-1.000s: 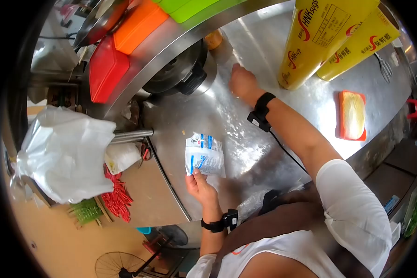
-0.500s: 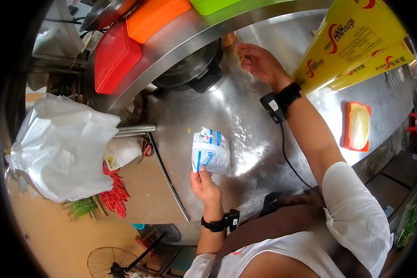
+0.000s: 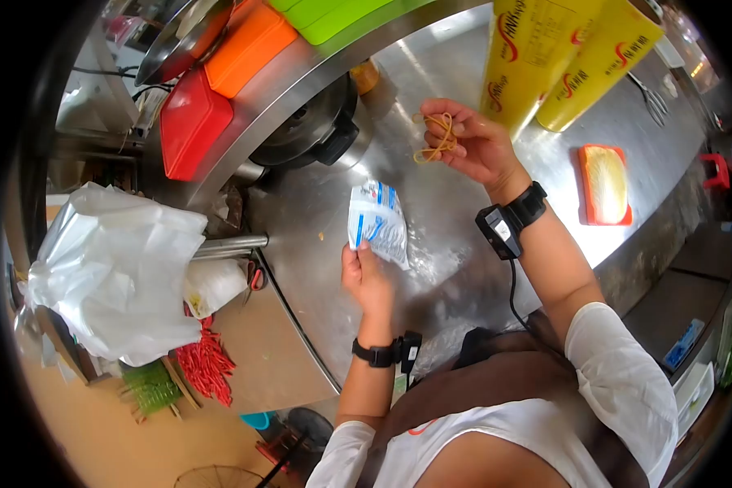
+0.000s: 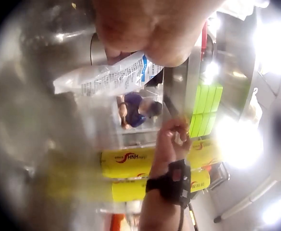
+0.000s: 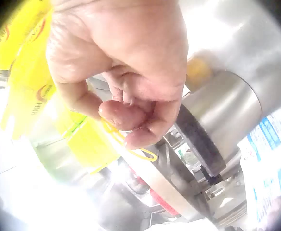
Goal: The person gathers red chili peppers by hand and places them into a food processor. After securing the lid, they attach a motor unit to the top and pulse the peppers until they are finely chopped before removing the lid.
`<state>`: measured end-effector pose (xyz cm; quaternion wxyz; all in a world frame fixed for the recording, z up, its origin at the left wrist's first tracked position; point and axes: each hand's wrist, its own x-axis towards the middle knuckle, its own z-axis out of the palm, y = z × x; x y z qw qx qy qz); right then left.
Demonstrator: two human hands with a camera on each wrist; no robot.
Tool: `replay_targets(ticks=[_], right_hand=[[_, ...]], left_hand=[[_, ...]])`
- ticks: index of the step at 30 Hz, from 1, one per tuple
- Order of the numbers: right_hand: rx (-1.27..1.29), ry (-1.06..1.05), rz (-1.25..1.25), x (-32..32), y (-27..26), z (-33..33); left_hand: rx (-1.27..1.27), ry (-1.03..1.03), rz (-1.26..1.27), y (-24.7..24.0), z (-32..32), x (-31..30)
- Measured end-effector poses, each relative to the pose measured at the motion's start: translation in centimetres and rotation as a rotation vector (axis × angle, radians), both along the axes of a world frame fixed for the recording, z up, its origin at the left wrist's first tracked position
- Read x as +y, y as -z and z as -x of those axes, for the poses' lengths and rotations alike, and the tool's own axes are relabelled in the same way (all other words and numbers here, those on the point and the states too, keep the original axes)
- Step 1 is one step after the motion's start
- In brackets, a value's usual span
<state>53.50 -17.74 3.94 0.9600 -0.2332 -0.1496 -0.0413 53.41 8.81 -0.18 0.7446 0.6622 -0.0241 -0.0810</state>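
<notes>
In the head view the left hand point(image 3: 368, 281) pinches the lower edge of a white and blue packet point(image 3: 378, 221), held above the steel table. The right hand point(image 3: 478, 146) is raised farther up, holding several yellow rubber bands point(image 3: 436, 138) with curled fingers. The right wrist view shows a band loop point(image 5: 147, 155) hanging from the fingertips of that hand point(image 5: 126, 82). In the left wrist view, the packet point(image 4: 111, 79) sticks out from beneath the left hand point(image 4: 150, 29).
Yellow film rolls point(image 3: 598, 69) stand beyond the right hand, near a red tray point(image 3: 604, 185) with wrapped pale food. A lidded pot point(image 3: 307, 134) sits beside the shelf with red point(image 3: 191, 126) and orange boxes. White plastic bags point(image 3: 118, 272) and red chilies point(image 3: 206, 362) are at left.
The right hand has come back from near the pot with rubber bands in its fingers. The left hand has lifted the packet upward and slightly to the right.
</notes>
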Motion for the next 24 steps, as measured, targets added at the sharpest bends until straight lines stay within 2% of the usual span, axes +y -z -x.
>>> replay_targets(ticks=[7,10,12,16,19,20,22,23,24], right_hand=[[0.017,0.143,0.091,2.2,-3.1,5.6],[0.081,0.226,0.173,3.2,-3.9,7.8],[0.177,0.287,0.247,4.0,-4.3,9.4],[0.302,0.235,0.316,5.0,-3.1,12.6],[0.379,0.172,0.442,5.0,-2.7,14.3],[0.388,0.178,0.454,4.7,-2.8,14.7],[0.417,0.153,0.471,4.4,-2.9,15.5],[0.461,0.173,0.513,4.3,-3.0,16.1],[0.5,0.172,0.561,4.0,-3.2,16.5]], left_hand=[[-0.134,0.289,-0.014,2.3,-4.9,-7.2],[-0.027,0.322,0.169,1.7,-4.4,-9.4],[0.023,0.298,0.192,1.1,-4.1,-10.1],[-0.003,0.22,0.237,2.0,-4.3,-11.7],[-0.134,0.214,-0.002,2.4,-4.6,-13.9],[-0.144,0.202,0.022,0.9,-3.7,-14.8],[-0.387,0.19,-0.205,2.8,-3.9,-17.3],[-0.337,0.253,-0.208,1.3,-2.8,-17.9],[-0.352,0.301,-0.111,3.9,-2.8,-19.7]])
